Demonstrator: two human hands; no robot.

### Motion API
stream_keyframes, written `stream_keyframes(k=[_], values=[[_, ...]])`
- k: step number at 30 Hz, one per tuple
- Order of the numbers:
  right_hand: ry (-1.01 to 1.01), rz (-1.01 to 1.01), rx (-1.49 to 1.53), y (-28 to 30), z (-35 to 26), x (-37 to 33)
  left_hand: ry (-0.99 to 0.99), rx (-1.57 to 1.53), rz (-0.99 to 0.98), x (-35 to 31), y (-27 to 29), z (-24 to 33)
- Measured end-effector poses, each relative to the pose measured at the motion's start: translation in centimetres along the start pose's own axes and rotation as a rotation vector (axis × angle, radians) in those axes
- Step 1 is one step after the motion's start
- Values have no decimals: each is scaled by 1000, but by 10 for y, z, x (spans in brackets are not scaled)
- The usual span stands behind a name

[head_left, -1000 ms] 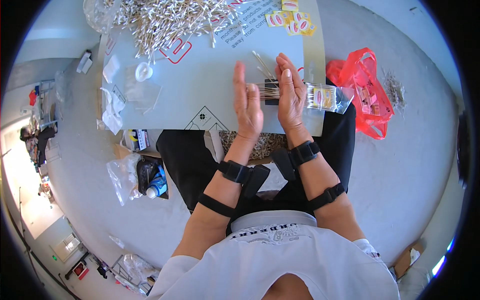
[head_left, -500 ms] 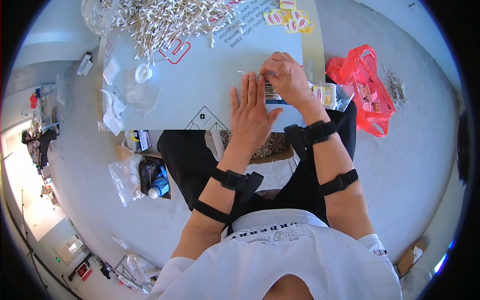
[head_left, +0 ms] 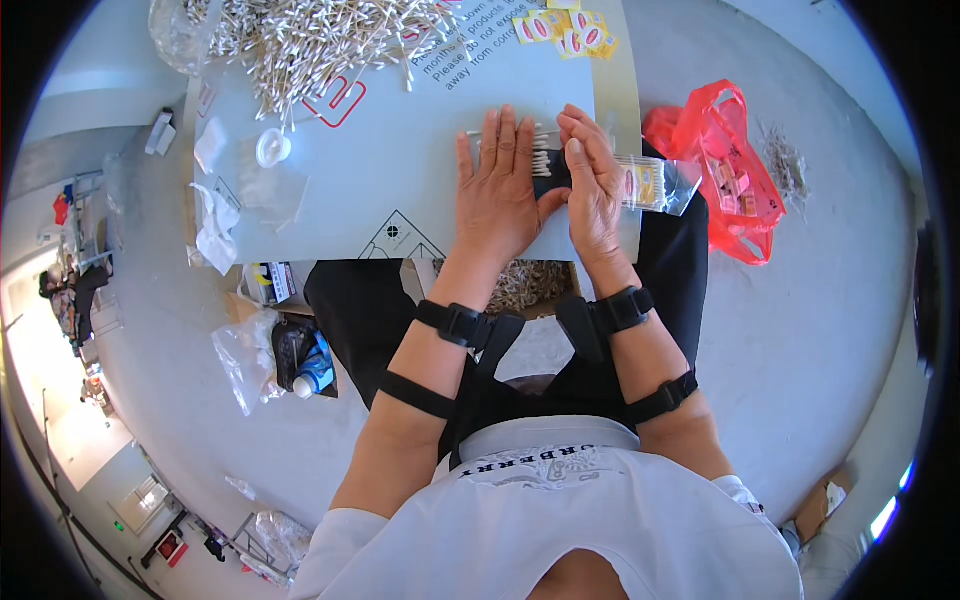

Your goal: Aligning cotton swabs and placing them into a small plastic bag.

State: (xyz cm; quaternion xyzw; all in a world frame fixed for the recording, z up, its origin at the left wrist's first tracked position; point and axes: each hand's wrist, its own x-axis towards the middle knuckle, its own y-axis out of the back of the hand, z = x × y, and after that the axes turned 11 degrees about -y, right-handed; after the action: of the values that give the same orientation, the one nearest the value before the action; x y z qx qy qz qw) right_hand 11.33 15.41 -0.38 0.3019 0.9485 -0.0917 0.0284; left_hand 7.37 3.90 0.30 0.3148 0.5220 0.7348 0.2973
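My left hand [head_left: 498, 190] lies flat, fingers stretched, over a short row of cotton swabs [head_left: 541, 155] on the grey-white board [head_left: 350, 180]. The swab tips show past its fingers and at its right side. My right hand [head_left: 596, 190] stands on its edge at the right end of the row, fingers straight and close together, palm toward the swabs. A dark flat piece [head_left: 548, 178] shows between the hands. Just right of my right hand lies a clear plastic packet [head_left: 655, 186] of swabs with a yellow label inside. What lies under my left palm is hidden.
A big heap of loose cotton swabs [head_left: 320, 45] covers the far left of the board, with yellow labels [head_left: 575, 35] at the far right. A round white lid [head_left: 272, 148] and crumpled white tissue [head_left: 215, 230] lie left. Right stands a red plastic bag [head_left: 745, 225]; below, a carton [head_left: 540, 290].
My right hand has gone from pinching at the swabs by my left fingers to standing straight-fingered at their right side. My left hand stays flat; the swab row now shows between the hands.
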Motion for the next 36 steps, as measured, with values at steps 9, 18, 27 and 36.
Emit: stream_keyframes(k=[9,18,27,36], values=[[57,51,-72,1,6,-13,13,-88,-51,-13,-1,3],[37,42,52,-13,14,7,271,-1038,744,3,-11,-18],[-22,67,233,-18,17,1,336,-1493,941,9,-18,-24],[-73,39,302,-4,8,0,238,-1024,628,-14,3,-25]])
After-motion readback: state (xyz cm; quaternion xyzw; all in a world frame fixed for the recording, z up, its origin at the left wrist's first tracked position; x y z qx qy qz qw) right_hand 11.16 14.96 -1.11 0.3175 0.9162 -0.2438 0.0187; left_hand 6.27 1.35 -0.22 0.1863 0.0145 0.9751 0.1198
